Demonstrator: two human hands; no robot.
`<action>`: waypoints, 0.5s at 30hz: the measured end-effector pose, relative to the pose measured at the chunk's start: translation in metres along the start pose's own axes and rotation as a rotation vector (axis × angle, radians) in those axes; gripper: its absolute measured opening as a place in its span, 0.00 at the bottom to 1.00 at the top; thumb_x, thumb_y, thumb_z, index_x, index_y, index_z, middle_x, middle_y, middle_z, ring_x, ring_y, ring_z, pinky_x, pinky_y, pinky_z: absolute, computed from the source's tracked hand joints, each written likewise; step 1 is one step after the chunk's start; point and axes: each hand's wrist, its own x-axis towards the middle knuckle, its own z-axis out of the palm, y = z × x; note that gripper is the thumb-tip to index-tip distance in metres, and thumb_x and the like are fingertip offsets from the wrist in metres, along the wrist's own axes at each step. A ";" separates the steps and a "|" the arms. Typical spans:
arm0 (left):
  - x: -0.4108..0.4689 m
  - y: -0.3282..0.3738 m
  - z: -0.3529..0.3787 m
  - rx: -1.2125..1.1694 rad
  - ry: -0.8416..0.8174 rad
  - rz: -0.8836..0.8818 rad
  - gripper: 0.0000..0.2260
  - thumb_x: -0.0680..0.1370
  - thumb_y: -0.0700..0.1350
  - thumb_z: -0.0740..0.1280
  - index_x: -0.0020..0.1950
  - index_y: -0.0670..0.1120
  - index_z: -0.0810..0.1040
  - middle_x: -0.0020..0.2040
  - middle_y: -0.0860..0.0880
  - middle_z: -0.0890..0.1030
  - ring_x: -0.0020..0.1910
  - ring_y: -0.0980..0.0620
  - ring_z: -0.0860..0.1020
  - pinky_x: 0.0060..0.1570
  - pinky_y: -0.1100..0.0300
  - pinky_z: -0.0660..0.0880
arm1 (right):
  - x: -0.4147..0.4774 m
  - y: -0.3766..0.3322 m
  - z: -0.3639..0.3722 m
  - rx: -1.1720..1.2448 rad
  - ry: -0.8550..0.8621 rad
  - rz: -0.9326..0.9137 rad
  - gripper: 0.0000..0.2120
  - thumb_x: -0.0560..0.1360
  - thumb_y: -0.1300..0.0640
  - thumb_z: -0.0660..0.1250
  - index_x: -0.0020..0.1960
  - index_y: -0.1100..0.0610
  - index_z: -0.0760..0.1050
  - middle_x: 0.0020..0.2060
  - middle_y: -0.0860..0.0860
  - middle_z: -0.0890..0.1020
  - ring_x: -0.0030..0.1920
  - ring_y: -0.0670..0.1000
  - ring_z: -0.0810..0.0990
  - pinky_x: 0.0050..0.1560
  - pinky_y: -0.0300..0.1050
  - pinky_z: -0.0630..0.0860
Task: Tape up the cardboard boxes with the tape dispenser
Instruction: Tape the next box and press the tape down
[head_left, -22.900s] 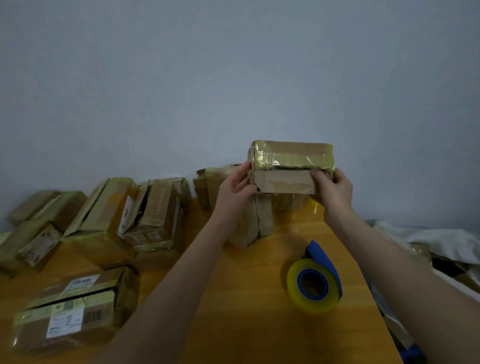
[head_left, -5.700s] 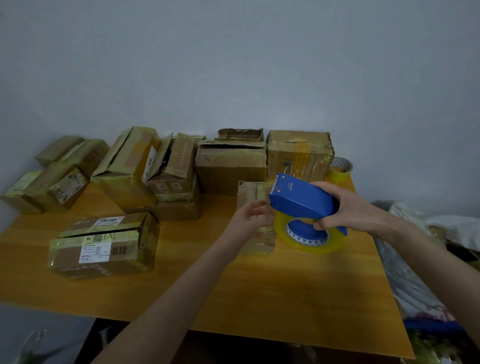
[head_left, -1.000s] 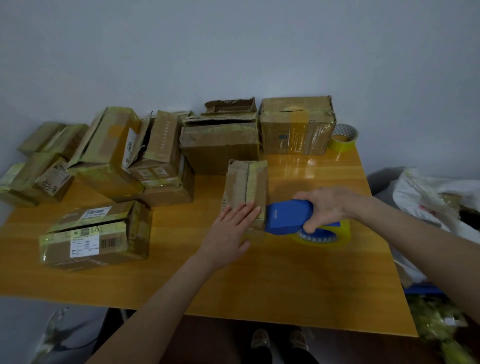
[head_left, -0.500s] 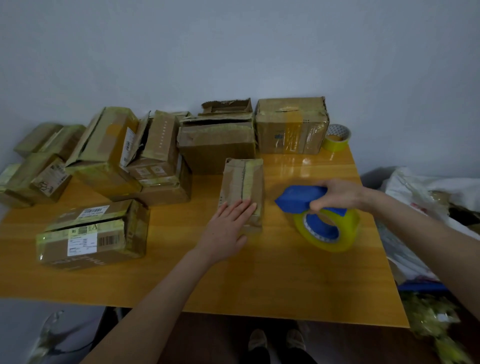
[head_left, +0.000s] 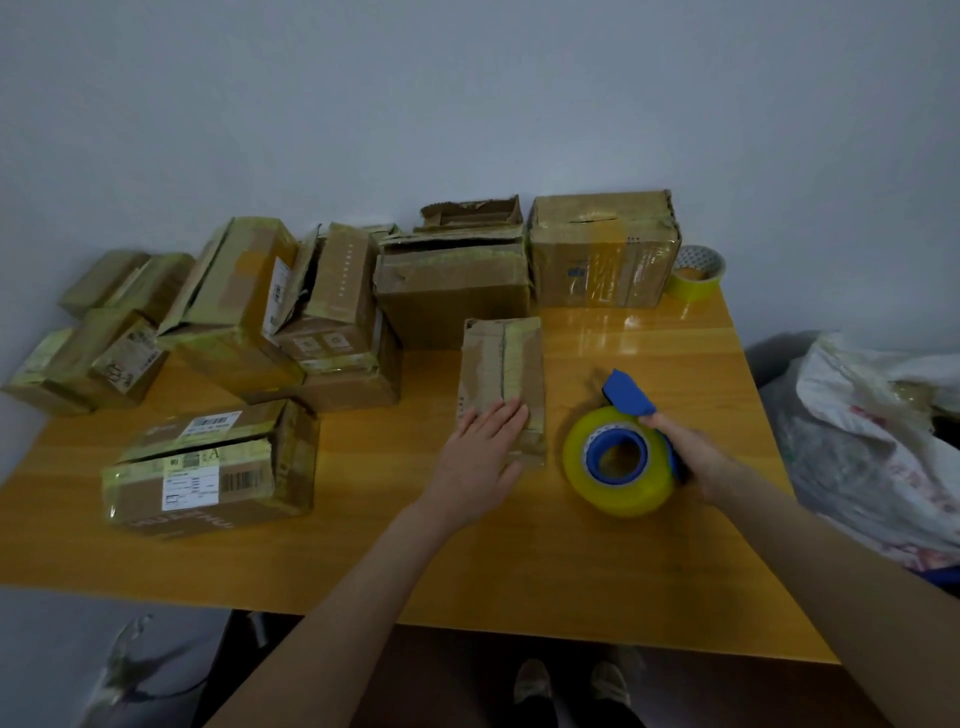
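Note:
A small flat cardboard box (head_left: 503, 364) lies in the middle of the wooden table (head_left: 519, 561), a strip of tape running along its top seam. My left hand (head_left: 480, 454) rests flat on the box's near end, fingers straight. Just right of the box sits the blue tape dispenser (head_left: 621, 452) with its yellow roll, resting on the table. My right hand (head_left: 691, 457) grips the dispenser's blue handle from the right.
Several taped cardboard boxes crowd the back and left of the table, one labelled box (head_left: 208, 467) lying nearest at the left. A spare tape roll (head_left: 696, 273) stands at the far right corner. White bags (head_left: 883, 441) lie beside the table's right edge.
My right hand has pulled the dispenser off the box's side, swung it right and lowered it onto the table. My left hand stays flat on the box.

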 end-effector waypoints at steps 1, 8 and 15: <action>-0.002 0.000 -0.002 -0.086 0.052 -0.021 0.24 0.83 0.47 0.57 0.78 0.49 0.54 0.78 0.54 0.54 0.75 0.59 0.49 0.74 0.59 0.42 | -0.002 -0.001 0.000 -0.083 0.054 -0.029 0.22 0.76 0.47 0.69 0.64 0.60 0.74 0.44 0.55 0.79 0.42 0.54 0.78 0.38 0.48 0.74; -0.005 -0.018 -0.003 -0.409 0.327 -0.460 0.28 0.82 0.51 0.59 0.78 0.42 0.54 0.78 0.47 0.58 0.76 0.51 0.56 0.74 0.55 0.57 | -0.039 -0.032 0.030 -0.773 0.257 -0.482 0.28 0.80 0.45 0.63 0.74 0.60 0.67 0.63 0.59 0.78 0.60 0.59 0.77 0.57 0.53 0.75; 0.029 -0.007 0.001 -0.599 0.210 -0.619 0.21 0.80 0.52 0.64 0.68 0.42 0.68 0.64 0.44 0.76 0.60 0.46 0.76 0.51 0.62 0.74 | -0.036 -0.025 0.129 -0.832 0.123 -0.464 0.35 0.73 0.31 0.62 0.69 0.56 0.68 0.60 0.55 0.78 0.55 0.56 0.79 0.50 0.53 0.80</action>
